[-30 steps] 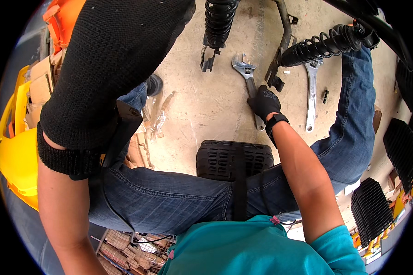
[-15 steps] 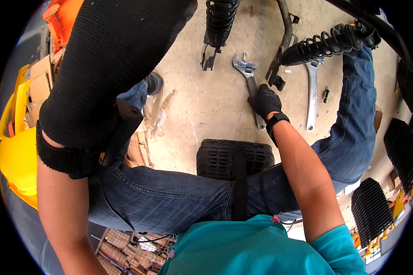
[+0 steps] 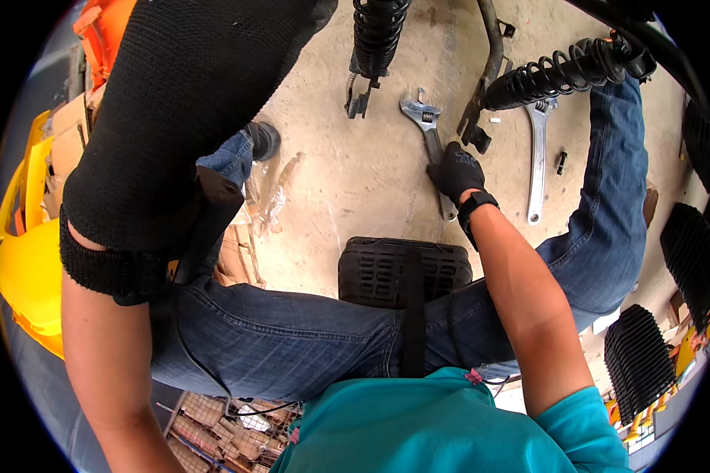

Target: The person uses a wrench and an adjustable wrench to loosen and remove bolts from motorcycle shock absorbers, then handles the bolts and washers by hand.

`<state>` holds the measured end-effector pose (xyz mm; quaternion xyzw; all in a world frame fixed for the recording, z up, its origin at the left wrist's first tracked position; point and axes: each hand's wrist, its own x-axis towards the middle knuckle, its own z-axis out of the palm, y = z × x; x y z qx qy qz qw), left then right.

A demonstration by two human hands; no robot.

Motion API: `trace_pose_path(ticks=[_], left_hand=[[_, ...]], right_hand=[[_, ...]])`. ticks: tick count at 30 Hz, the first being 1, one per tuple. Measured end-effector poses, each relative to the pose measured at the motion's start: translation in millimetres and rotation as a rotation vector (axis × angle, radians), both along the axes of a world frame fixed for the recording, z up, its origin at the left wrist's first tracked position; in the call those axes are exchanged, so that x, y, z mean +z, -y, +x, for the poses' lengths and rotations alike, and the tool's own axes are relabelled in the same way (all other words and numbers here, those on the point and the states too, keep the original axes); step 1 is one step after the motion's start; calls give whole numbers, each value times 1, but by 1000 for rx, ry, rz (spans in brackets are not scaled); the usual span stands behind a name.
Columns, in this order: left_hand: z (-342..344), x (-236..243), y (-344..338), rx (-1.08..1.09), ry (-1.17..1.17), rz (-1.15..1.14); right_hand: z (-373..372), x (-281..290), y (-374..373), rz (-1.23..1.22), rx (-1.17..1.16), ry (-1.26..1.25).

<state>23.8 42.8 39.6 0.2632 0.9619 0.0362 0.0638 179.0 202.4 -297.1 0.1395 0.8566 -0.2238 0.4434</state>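
- Gripping wrench with right hand: black glove, fingers curled round mid-handle, little gap showing; far fingertips hidden behind the hand.
- Wrench: silver, adjustable, at floor level ahead of the person. Head points away, handle end sticks out below the glove toward the person. Cannot tell if flat on the floor or slightly lifted.
- Wristband, black, on right wrist.
- Left hand: black knit glove, very near camera, fills upper left. Fingers run off the top edge; cannot tell how far spread or if anything is held. Dark band round that wrist.
- Second wrench: silver, on floor to the right, well apart from right hand; its head is close under the right shock in view, contact unclear.
- Bolt: small, black, on floor just right of second wrench.
- Left shock: black coil, hangs in from top edge.
- Bar: black, bent, between the shocks; lower end just beyond right hand.
- Box: black, slotted, between the jeans legs, near side covered by them.
- Clear film and cardboard on floor, left of box.
- Yellow part and orange part at far left.
- Ridged panels, black, at right edge.
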Motion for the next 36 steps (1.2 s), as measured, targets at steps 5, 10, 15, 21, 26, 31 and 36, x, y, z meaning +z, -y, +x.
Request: trace_pose_path(ticks=[5, 10, 15, 21, 26, 31, 36], left_hand=[[7, -13, 12, -109, -170, -8], [-4, -12, 19, 44, 54, 143], [-11, -13, 16, 542, 535, 746], [-11, -24, 14, 535, 459, 760], [-12, -25, 11, 533, 431, 769], [-12, -25, 9, 525, 403, 767], [-7, -18, 5, 488, 328, 717]], right_hand=[[-2, 2, 1, -3, -22, 16], [-3, 6, 1, 18, 15, 10], [-2, 5, 1, 14, -9, 30], [-1, 1, 1, 3, -44, 36], [-2, 1, 1, 1, -42, 47], [-3, 2, 1, -5, -41, 42], [-3, 3, 1, 0, -28, 39]])
